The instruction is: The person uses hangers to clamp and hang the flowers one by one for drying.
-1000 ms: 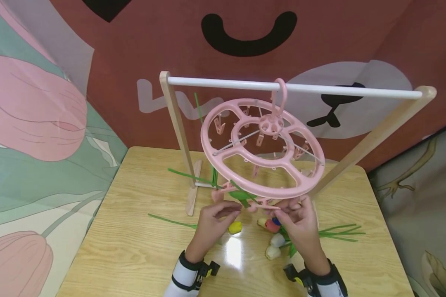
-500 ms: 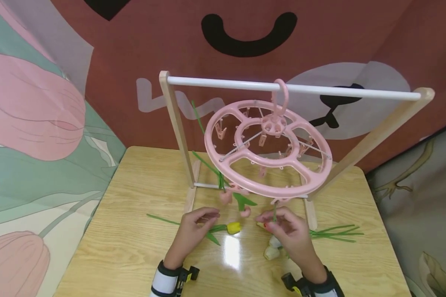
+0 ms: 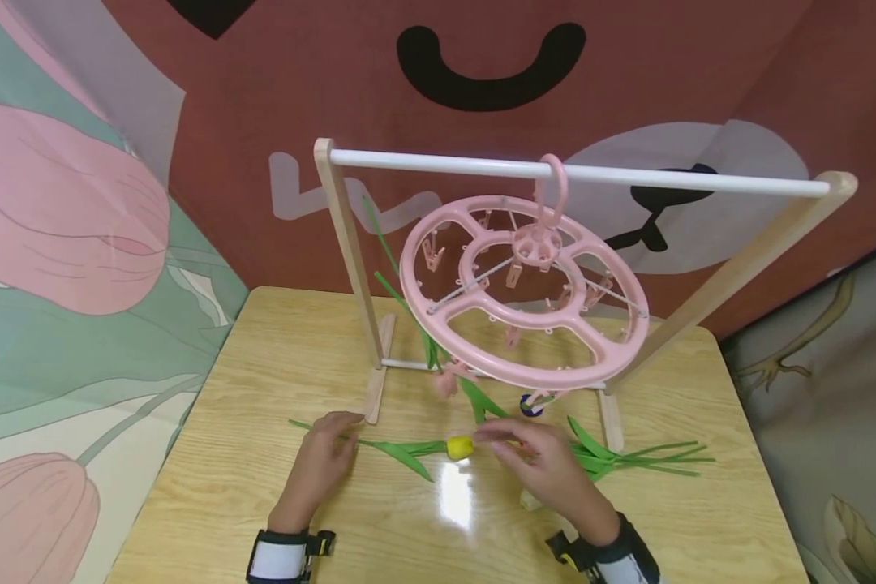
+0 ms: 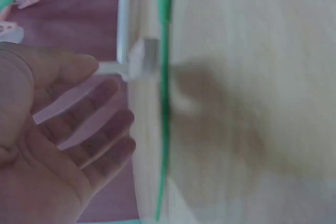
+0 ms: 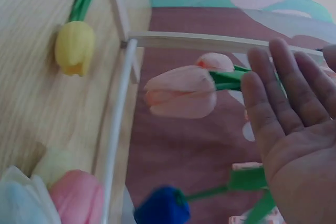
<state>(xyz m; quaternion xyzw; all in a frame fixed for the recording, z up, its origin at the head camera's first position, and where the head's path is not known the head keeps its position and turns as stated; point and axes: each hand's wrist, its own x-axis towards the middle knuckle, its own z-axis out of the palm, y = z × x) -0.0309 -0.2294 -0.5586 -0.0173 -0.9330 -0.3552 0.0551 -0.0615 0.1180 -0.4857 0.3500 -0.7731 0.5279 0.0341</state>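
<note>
A yellow tulip [image 3: 459, 447] with a green stem lies on the table. My left hand [image 3: 324, 462] is over the far end of its stem [image 4: 164, 103], fingers relaxed and holding nothing. My right hand [image 3: 547, 466] hovers to the right of the yellow bloom; its fingers [image 5: 286, 85] are straight in the right wrist view. A blue tulip [image 5: 163, 206] and pink tulips [image 5: 181, 92] hang from clips of the round pink clip hanger [image 3: 526, 373]. Under the right hand, it partly hides a bunch with a pink tulip [image 5: 79, 198] and pale blooms.
The hanger hooks over the white bar [image 3: 438, 165] of a wooden-legged stand [image 3: 730, 280]. Green stems [image 3: 664, 460] of the bunch reach right across the table [image 3: 234, 503]. A patterned cloth [image 3: 263, 73] hangs behind.
Both hands have come down from the hanger's front clips. The left moved left to the yellow tulip's stem; the right let go of a clip and moved left. The blue tulip now shows hanging.
</note>
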